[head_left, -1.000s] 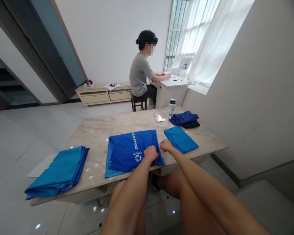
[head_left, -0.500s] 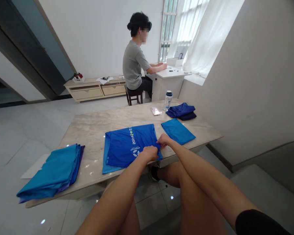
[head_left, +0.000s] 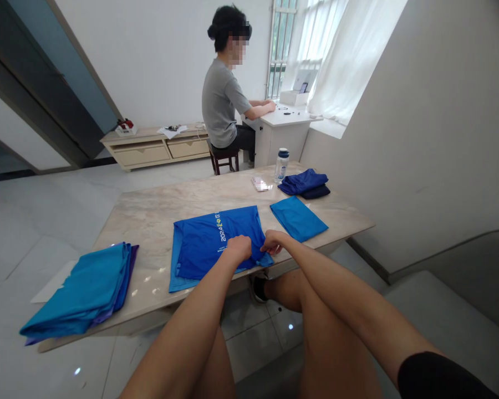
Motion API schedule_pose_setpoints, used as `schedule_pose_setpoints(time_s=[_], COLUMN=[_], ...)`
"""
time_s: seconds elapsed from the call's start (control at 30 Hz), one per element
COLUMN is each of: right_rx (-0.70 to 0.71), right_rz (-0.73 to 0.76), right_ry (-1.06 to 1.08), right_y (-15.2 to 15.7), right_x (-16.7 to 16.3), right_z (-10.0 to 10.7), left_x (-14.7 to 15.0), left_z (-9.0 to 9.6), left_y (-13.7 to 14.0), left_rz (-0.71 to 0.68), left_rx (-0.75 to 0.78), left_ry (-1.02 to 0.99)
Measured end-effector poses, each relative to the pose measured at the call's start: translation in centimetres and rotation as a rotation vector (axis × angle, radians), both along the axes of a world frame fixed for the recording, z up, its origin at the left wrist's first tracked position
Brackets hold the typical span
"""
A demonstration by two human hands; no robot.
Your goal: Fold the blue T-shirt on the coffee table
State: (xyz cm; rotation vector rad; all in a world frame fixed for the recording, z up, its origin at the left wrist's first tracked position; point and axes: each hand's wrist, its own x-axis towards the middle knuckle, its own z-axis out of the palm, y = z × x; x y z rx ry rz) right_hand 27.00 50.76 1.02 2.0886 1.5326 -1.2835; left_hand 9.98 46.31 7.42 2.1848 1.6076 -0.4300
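A folded blue shirt (head_left: 199,249) with white and yellow print lies near the front edge of the marble-look table (head_left: 149,205). Lighter blue cloth (head_left: 175,280) shows along its left and lower sides. My left hand (head_left: 239,247) rests on the printed part with curled fingers; its fingertips are hidden, so whether it grips the fabric is unclear. At the shirt's right edge, my right hand (head_left: 274,241) pinches the cloth, which wrinkles there. Just beyond that hand is a flat, folded light-blue cloth (head_left: 299,218).
A stack of folded teal and purple cloth (head_left: 81,288) overhangs the table's left front. Farther back are a water bottle (head_left: 281,165), a small blurred packet (head_left: 261,184) and dark-blue folded clothes (head_left: 303,183). Another person (head_left: 224,105) sits at a white desk (head_left: 291,116).
My left hand has slid left and slightly away from me across the shirt, now covering part of the print. My right hand stays at the shirt's right edge. The view has shifted slightly.
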Motion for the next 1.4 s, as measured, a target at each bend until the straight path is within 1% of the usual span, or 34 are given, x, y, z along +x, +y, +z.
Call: schedule_pose_setpoints(time_s=[0.1,0.23,0.37,0.5,0.63,0.77,0.83,0.9,0.97,1.03,1.1,1.17,1.23,1.3,1.4], right_rx=[-0.015,0.022,0.125,0.217,0.260,0.234,0.206,0.186,0.185,0.215,0.269,0.320,0.354,0.374,0.385], right_rz=[0.001,-0.025,-0.081,-0.108,-0.128,-0.167,-0.185,-0.202,-0.222,-0.247,-0.274,-0.295,-0.302,-0.299,-0.290], right_ry=[-0.023,-0.029,-0.013,0.030,0.144,0.308,0.362,0.390,0.391,0.363,0.315,0.262,0.218,0.185,0.150], right_y=[0.0,0.2,0.6,0.7,0.4,-0.1,-0.2,-0.2,-0.1,0.0,0.1,0.3,0.4,0.5,0.7], right_x=[0.3,1.6,2.3,2.0,1.2,0.6,0.4,0.4,0.6,1.1,1.7,2.4,3.1,3.7,4.2], right_z=[0.2,0.7,1.3,2.3,3.5,4.5,4.7,4.8,4.7,4.5,4.1,3.6,3.1,2.6,2.0], left_x=[-1.4,-2.9,-3.6,-3.7,-2.6,-0.2,0.8,1.4,1.7,1.8,2.2,2.8,3.9,5.0,6.8], left_z=[0.3,0.2,-0.1,-0.5,-1.4,-2.9,-3.5,-4.0,-4.3,-4.4,-4.3,-4.3,-4.2,-4.2,-4.3], left_y=[0.6,0.7,0.5,0.8,1.3,1.5,1.6,1.9,2.2,2.5,2.5,2.0,1.2,0.3,-0.8], left_rz=[0.049,0.095,0.136,0.201,0.266,0.360,0.416,0.470,0.521,0.554,0.547,0.492,0.417,0.357,0.311], left_rx=[0.028,0.012,0.008,0.023,0.003,-0.031,-0.044,-0.043,-0.010,0.050,0.098,0.098,0.060,0.021,0.003], left_ry=[0.020,0.026,-0.023,-0.134,-0.359,-0.611,-0.689,-0.724,-0.710,-0.661,-0.605,-0.554,-0.501,-0.447,-0.381])
